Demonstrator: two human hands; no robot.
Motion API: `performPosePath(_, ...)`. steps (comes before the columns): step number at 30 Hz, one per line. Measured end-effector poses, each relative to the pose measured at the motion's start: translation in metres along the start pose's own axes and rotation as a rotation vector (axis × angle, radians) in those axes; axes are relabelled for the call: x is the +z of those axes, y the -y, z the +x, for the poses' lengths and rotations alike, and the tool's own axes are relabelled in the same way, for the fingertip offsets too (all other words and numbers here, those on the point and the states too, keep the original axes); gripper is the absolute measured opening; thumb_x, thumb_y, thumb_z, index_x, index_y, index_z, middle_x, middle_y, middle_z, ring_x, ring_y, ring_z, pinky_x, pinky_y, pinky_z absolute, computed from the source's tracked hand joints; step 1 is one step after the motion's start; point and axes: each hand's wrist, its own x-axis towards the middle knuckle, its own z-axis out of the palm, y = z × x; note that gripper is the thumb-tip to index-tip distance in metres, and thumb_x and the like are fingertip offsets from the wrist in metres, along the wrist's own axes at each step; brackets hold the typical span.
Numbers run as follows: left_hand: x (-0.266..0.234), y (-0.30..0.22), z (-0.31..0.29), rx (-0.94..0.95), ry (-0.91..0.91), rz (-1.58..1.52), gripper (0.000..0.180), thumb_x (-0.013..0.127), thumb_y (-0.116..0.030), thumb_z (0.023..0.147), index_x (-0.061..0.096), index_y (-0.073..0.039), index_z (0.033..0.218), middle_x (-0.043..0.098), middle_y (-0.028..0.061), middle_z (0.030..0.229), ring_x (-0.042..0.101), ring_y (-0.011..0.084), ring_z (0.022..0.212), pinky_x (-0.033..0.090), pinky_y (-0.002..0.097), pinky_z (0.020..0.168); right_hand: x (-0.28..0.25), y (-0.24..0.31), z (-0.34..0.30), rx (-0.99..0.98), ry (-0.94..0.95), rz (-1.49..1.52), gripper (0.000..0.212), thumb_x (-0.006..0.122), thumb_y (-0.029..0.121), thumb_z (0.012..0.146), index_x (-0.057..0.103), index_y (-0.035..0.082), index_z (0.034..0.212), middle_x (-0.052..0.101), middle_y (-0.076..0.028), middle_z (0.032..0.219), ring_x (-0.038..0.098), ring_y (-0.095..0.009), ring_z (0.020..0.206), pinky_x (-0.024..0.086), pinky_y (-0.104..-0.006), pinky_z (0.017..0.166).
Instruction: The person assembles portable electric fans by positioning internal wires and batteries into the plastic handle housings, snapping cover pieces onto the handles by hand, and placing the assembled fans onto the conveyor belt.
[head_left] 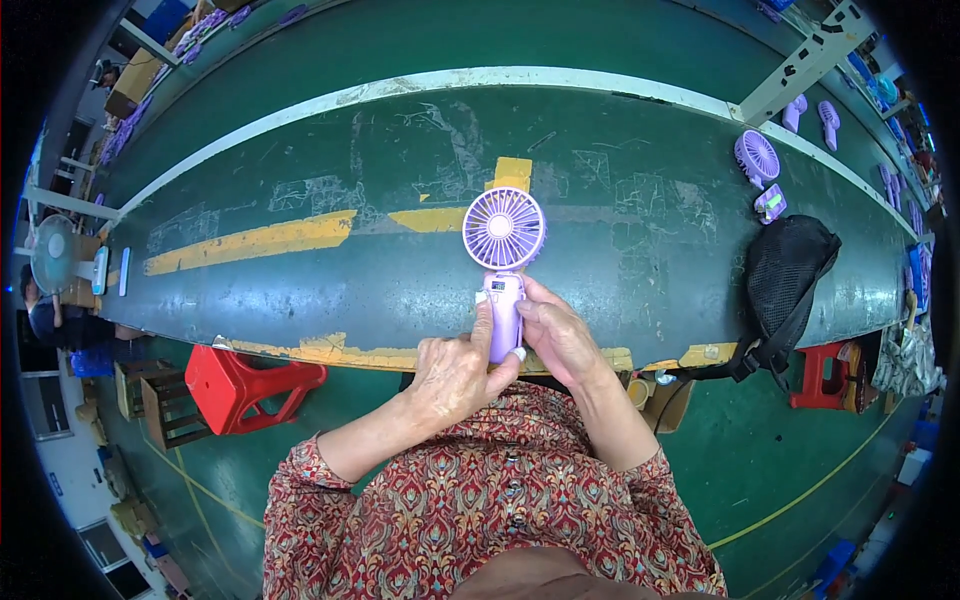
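A purple handheld fan (507, 320) with a round slatted head is upright between my hands at the table's front edge. A small dark display shows near the top of its handle. My right hand (560, 335) wraps the handle's right side. From the left, my left hand (448, 378) closes on the lower handle, with the index finger along the front face and the thumb by its bottom end. The fan's back is hidden.
The long green table (620, 270) has worn yellow tape strips. To the right lie another purple fan (757, 157), a small purple part (770, 204) and a black mesh bag (790, 270). Red stools (235, 385) stand below. A white post (805, 65) rises at the far right.
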Motion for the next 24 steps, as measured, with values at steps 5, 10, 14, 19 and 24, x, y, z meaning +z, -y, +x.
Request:
performPosePath(5, 0.002, -0.002, 0.0, 0.0, -0.011, 0.027, 0.074, 0.064, -0.03, 0.074, 0.036, 0.018, 0.122, 0.058, 0.0169, 0.052, 0.059, 0.0313, 0.044, 0.047, 0.0415, 0.042, -0.001, -0.001, 0.0, -0.007, 0.004, -0.011, 0.048, 0.046, 0.015, 0.09, 0.033, -0.001, 0.133, 0.05, -0.011, 0.121, 0.05, -0.019, 0.111, 0.039, -0.0353, 0.097)
performPosePath(10, 0.004, -0.005, -0.002, 0.011, -0.039, 0.043, 0.075, 0.064, -0.033, 0.075, 0.037, 0.018, 0.122, 0.059, 0.0182, 0.056, 0.059, 0.0307, 0.043, 0.045, 0.0414, 0.039, 0.001, -0.009, 0.0, -0.029, -0.054, -0.077, 0.046, 0.048, 0.017, 0.092, 0.035, 0.0, 0.133, 0.05, -0.01, 0.121, 0.05, -0.018, 0.11, 0.039, -0.0336, 0.096)
performPosePath(14, 0.005, -0.007, -0.003, -0.004, -0.03, 0.038, 0.075, 0.064, -0.033, 0.075, 0.036, 0.018, 0.122, 0.058, 0.0184, 0.056, 0.058, 0.0309, 0.042, 0.044, 0.0419, 0.038, 0.0, -0.014, 0.001, -0.072, -0.066, -0.082, 0.044, 0.049, 0.019, 0.093, 0.038, 0.001, 0.131, 0.05, -0.009, 0.122, 0.05, -0.016, 0.11, 0.039, -0.0321, 0.096)
performPosePath(19, 0.007, -0.008, -0.004, 0.021, -0.051, 0.088, 0.075, 0.065, -0.034, 0.075, 0.037, 0.016, 0.123, 0.058, 0.0185, 0.057, 0.057, 0.0314, 0.042, 0.044, 0.0421, 0.038, 0.0, -0.016, 0.003, -0.067, -0.092, -0.095, 0.042, 0.051, 0.018, 0.093, 0.04, 0.001, 0.13, 0.05, -0.008, 0.124, 0.048, -0.016, 0.112, 0.039, -0.0318, 0.097)
performPosePath(24, 0.006, -0.007, -0.005, 0.002, -0.065, 0.073, 0.074, 0.065, -0.033, 0.074, 0.037, 0.015, 0.124, 0.058, 0.0182, 0.057, 0.058, 0.0312, 0.043, 0.046, 0.0417, 0.04, 0.001, -0.014, 0.002, -0.08, -0.087, -0.112, 0.042, 0.05, 0.019, 0.093, 0.041, 0.0, 0.129, 0.049, -0.009, 0.126, 0.048, -0.016, 0.113, 0.038, -0.0325, 0.098)
